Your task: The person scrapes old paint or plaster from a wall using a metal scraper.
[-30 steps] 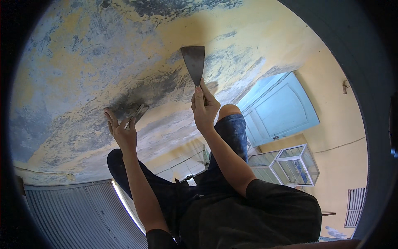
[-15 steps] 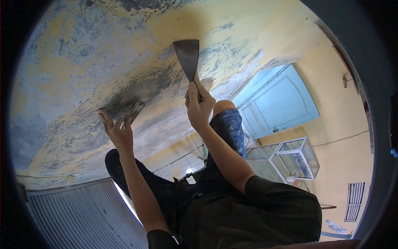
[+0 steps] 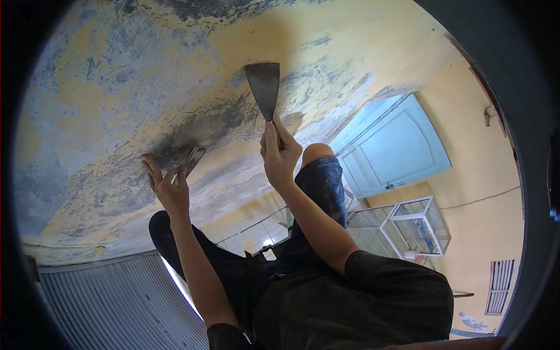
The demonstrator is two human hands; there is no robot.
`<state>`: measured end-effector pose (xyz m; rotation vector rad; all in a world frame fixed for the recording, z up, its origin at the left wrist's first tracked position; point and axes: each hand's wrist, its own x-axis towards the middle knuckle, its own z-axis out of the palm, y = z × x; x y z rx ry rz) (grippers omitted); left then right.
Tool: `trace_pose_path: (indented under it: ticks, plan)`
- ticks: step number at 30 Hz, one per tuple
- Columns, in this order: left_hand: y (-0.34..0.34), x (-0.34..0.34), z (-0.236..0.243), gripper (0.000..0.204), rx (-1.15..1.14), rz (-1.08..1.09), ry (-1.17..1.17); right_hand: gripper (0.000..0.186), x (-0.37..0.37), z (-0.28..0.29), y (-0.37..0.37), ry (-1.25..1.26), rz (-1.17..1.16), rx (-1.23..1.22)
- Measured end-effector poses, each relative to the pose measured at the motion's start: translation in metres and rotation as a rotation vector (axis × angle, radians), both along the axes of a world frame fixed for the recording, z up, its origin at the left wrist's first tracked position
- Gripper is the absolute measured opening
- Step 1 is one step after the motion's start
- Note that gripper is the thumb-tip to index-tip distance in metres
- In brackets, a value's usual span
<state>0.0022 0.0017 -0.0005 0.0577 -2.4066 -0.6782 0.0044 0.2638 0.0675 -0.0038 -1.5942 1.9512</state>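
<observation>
My right hand (image 3: 280,149) is closed round a putty knife (image 3: 265,84), its wide dark blade pointing away from me with the edge at the patchy wall (image 3: 175,76). The yellow paint there is worn to grey and bluish patches. Lower and to the left, my left hand (image 3: 170,186) pinches a thin grey blade (image 3: 189,158), which looks like a second putty knife; its handle is hidden. One finger of that hand reaches to the wall beside a dark grey patch (image 3: 169,146).
A light blue door (image 3: 396,149) stands at the right, with a glass display case (image 3: 417,224) below it. Corrugated metal sheeting (image 3: 111,297) fills the lower left. My bent knees (image 3: 321,175) lie below my hands. A slatted vent (image 3: 499,286) is in the yellow wall far right.
The putty knife in my right hand has come slightly down along the wall toward me. My left hand keeps its pinch at almost the same place. The whole view has shifted a little.
</observation>
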Motion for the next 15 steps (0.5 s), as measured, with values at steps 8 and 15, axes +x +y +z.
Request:
trace_pose_path:
  ticks: [8,15]
  plan:
    - [0.001,0.0007,0.0028,0.013,0.025,-0.018,-0.007,0.038,-0.0026,0.0037,-0.0036,0.006,0.01,-0.027]
    - [-0.0006,-0.001,-0.0022,0.015,0.003,-0.013,0.008,0.039,-0.008,0.0047,-0.0052,0.028,-0.014,-0.018]
